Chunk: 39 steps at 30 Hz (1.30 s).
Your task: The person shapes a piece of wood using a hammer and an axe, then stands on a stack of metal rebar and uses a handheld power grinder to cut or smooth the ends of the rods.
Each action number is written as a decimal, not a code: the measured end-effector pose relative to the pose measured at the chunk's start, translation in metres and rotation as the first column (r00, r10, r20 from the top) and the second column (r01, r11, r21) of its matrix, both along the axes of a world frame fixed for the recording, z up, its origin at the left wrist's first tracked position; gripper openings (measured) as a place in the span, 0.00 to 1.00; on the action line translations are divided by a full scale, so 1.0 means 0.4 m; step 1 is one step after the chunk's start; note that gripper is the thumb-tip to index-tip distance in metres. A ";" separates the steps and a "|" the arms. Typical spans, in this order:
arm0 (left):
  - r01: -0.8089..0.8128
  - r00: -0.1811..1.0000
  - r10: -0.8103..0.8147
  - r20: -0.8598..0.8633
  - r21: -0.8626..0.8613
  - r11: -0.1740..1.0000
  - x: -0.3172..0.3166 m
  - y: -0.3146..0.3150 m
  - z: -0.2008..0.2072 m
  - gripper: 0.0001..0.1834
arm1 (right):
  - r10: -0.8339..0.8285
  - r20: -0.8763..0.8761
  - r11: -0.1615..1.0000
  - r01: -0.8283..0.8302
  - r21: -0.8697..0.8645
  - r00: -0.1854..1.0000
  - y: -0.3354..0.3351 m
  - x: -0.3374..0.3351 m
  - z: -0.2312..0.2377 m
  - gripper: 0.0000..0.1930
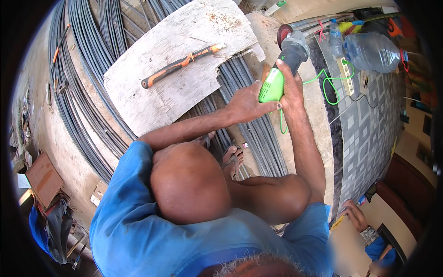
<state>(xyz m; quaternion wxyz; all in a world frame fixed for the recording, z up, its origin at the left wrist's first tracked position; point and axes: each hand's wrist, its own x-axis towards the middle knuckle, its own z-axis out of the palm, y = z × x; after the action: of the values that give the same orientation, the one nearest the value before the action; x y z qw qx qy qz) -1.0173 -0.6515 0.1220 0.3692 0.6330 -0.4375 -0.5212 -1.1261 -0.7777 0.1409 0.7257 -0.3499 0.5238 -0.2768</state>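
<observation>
A green and black angle grinder (272,86) is held out in front of me, right of centre, with its dark red disc (284,35) at the far end. My right hand (291,87) is wrapped round the grinder's body from the right. At the green tail end, my left hand (251,104) grips from the left, its thumb beneath. Whether the disc spins, I cannot tell. A green cord (282,123) hangs from the tail. Left of the hands, a black and orange tool handle (177,66) lies on a weathered white board (147,104).
Long steel bars (258,134) run under the board, and more bundles (87,41) lie to the left. On patterned tiles at right are a white power strip (345,76), a plastic bottle (336,37) and a large clear jug (373,51). Another person (369,235) sits at lower right.
</observation>
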 end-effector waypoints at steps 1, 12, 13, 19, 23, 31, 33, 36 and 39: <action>0.028 1.000 -0.029 -0.010 -0.061 0.998 0.001 0.005 -0.003 0.33 | -0.016 0.013 0.998 0.015 0.066 1.000 -0.011 -0.013 -0.001 0.26; 0.050 0.681 -0.088 -0.727 -0.073 0.996 -0.038 -0.005 -0.038 0.27 | 0.015 0.324 0.945 -0.119 0.304 0.946 -0.072 -0.092 -0.031 0.30; 0.065 0.704 -0.111 -0.701 -0.092 0.994 -0.032 -0.005 -0.033 0.27 | -0.019 0.290 0.958 -0.066 0.281 0.957 -0.074 -0.098 -0.051 0.35; 0.048 0.800 -0.144 -0.582 -0.177 0.983 -0.046 0.019 -0.065 0.28 | 0.081 0.210 0.957 -0.135 0.257 0.974 -0.038 -0.077 -0.052 0.25; 0.177 0.863 -0.199 -0.464 -0.090 0.980 -0.024 0.037 -0.091 0.23 | 0.203 0.036 0.979 -0.203 0.004 0.979 -0.020 -0.037 -0.049 0.22; -0.174 0.705 0.280 0.652 -0.223 0.959 0.261 0.227 -0.188 0.26 | 0.229 -0.188 0.948 -0.263 -0.180 0.955 -0.015 -0.090 -0.055 0.27; -0.297 0.405 0.269 0.874 -0.152 0.943 0.409 0.277 -0.233 0.35 | 0.236 -0.236 0.918 -0.296 -0.263 0.943 -0.033 -0.118 -0.061 0.27; -0.276 0.376 0.074 0.924 0.035 0.960 0.530 0.328 -0.306 0.33 | 0.335 -0.420 0.825 -0.478 -0.301 0.843 -0.067 -0.148 -0.051 0.26; -0.207 0.505 0.007 0.863 0.113 0.972 0.555 0.295 -0.287 0.29 | 0.377 -0.448 0.787 -0.535 -0.306 0.811 -0.055 -0.125 -0.037 0.25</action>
<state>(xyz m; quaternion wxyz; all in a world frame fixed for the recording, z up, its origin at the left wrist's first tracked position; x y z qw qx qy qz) -0.7953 -0.5336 0.0071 0.0704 0.8671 -0.4672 -0.1577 -1.1762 -0.7997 0.1260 0.5693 -0.6598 0.4741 -0.1257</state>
